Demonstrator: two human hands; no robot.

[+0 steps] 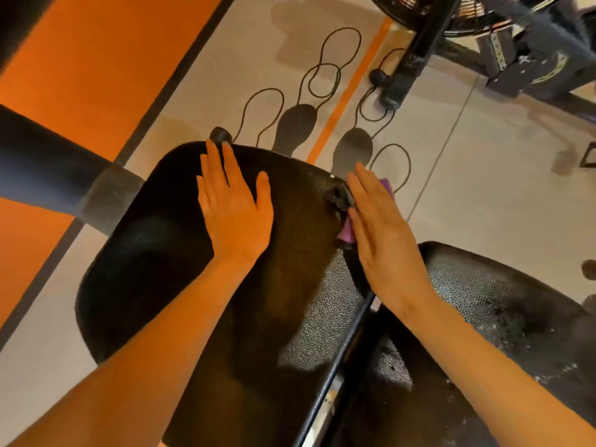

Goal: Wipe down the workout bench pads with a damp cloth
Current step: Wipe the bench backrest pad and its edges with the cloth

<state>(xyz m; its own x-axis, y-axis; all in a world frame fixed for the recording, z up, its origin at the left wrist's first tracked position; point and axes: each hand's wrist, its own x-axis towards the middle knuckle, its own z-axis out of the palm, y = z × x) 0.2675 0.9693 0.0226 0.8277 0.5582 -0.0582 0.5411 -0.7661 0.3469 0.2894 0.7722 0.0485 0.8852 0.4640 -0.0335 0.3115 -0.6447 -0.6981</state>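
A black textured bench pad (pixel 180 272) fills the middle of the view. A second black pad (pixel 503 317) lies to its right, across a narrow gap with a black frame bar (pixel 342 350). My left hand (pixel 233 208) rests flat on the first pad near its far edge, fingers spread and holding nothing. My right hand (pixel 382 233) presses flat against the right edge of that pad with a purple cloth (pixel 350 232) under it. Only small bits of the cloth show beside the fingers and palm. The pad's edge looks torn next to the cloth.
A black padded roller (pixel 48 169) juts in from the left. On the floor beyond the pad lie black jump ropes (pixel 322 79) with looped cords. A black machine frame (pixel 416 50) stands at the top right. The floor has orange and grey areas.
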